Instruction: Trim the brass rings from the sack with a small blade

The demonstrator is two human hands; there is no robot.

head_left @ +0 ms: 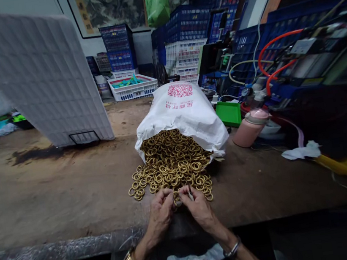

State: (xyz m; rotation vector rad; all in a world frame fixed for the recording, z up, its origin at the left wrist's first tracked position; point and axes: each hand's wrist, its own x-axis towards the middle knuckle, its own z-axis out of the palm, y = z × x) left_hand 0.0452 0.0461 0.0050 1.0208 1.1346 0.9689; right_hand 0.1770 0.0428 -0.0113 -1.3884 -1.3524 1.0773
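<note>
Many gold-coloured rings [174, 164] spill out of the mouth of a white woven sack [174, 109] that lies on the table. At the near edge of this heap, my left hand [161, 210] is closed, thumb and fingers pinching a gold ring [176, 197]. My right hand [201, 209] is closed too, its fingertips at the other side of the same ring. A thin dark tool [190, 192] sticks up between the right thumb and fingers; its kind is too small to make out.
A tall white ribbed panel [58, 77] stands on a wire stand at the left. Behind the sack is a white crate [134, 88] with turquoise pieces. To the right are a green tray [228, 114], a pink bottle [251, 127] and a machine with orange hoses [266, 60].
</note>
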